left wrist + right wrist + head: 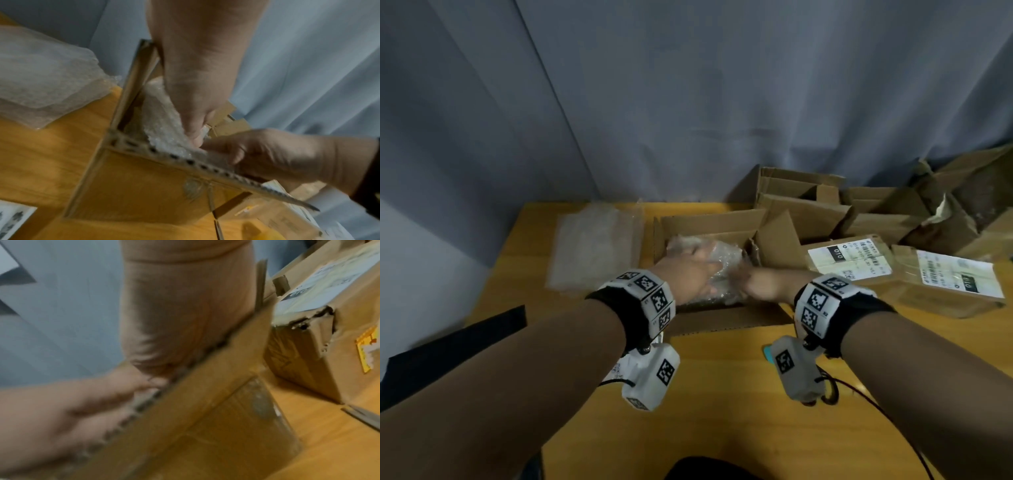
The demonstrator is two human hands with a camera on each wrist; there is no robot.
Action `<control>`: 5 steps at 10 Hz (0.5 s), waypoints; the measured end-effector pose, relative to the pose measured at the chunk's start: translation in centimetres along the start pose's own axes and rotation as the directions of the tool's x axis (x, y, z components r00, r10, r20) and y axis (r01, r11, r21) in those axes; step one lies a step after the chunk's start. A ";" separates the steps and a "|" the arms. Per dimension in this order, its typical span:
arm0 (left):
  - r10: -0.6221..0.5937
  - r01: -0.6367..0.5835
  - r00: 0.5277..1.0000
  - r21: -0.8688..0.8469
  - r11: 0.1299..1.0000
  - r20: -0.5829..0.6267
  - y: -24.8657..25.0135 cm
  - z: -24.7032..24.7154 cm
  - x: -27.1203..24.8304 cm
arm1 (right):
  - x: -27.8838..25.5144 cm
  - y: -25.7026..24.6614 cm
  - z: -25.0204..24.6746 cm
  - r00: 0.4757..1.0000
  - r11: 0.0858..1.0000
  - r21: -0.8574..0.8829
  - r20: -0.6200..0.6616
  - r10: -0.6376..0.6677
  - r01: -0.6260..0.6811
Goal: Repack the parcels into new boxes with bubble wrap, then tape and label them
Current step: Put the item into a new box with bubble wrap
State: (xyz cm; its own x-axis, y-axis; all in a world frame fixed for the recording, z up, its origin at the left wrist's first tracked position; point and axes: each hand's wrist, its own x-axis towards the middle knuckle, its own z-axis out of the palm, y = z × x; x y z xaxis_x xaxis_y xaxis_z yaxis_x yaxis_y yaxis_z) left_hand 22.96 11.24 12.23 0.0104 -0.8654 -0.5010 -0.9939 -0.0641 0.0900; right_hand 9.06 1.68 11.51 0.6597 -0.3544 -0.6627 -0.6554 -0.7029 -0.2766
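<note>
**Both hands down in the open box, seating the wrapped bundle**

Left hand [690, 274] and right hand [758, 282] are both pushed down into the open box [726, 320], fingers on the bubble-wrapped bundle [726, 255] that sits inside it. In the left wrist view the left thumb and fingers curl round a fold of the wrap. The right hand lies close beside it on the same bundle, but motion blur and the box wall hide its fingers, so I cannot tell whether that grip is closed on the wrap or only pressing.

The bundle is likely light and soft on the outside, with slick film that slides under the fingers and springs back when let go. What lies inside cannot be seen, so it is best treated as fragile. Taking it low at two opposite sides, rather than by a loose fold, should keep the wrap from peeling off.

The box stands mid-bench [722, 428] with its flaps up, and the near wall crowds both wrists. Spare bubble wrap [592, 246] lies just left of it. Two labelled parcels [849, 262] sit to the right, one torn at a corner in the right wrist view, with more cardboard boxes [804, 198] piled behind them. A grey curtain [688, 102] hangs behind the bench.
</note>
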 end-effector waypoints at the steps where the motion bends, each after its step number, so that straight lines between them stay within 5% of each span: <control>1: -0.041 0.047 0.976 -0.025 0.999 0.213 0.5 0.8 0.5 | -0.9 0.7 -1.1 0.989 0.987 -0.139 -0.115 -0.096 0.079; 2: -0.063 0.072 0.977 -0.033 0.997 0.205 -0.2 1.9 1.2 | -1.8 1.0 -2.2 0.966 0.932 -0.360 -0.226 -0.128 0.039; 3: 0.002 0.013 0.930 -0.040 0.999 0.367 -0.8 0.9 2.1 | -1.2 1.6 -1.8 0.968 0.844 -0.534 -0.189 -0.167 0.042; 4: 0.007 0.049 0.925 -0.136 0.990 0.381 -1.7 -0.3 2.4 | -0.2 2.2 -0.3 0.996 0.824 -0.561 -0.005 -0.092 0.074; 5: 0.003 0.024 0.997 -0.317 0.948 0.083 -1.6 -0.2 2.3 | 0.6 2.7 0.4 0.988 0.825 -0.544 0.082 -0.128 0.151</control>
State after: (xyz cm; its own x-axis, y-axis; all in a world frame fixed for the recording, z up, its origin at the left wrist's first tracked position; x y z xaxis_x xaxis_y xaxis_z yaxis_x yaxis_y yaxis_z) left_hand 24.61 9.23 11.12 -0.0015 -0.8213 -0.5705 -0.9071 -0.2389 0.3464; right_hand 7.50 -0.21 10.14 0.7058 -0.2103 -0.6765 -0.2408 -0.9693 0.0500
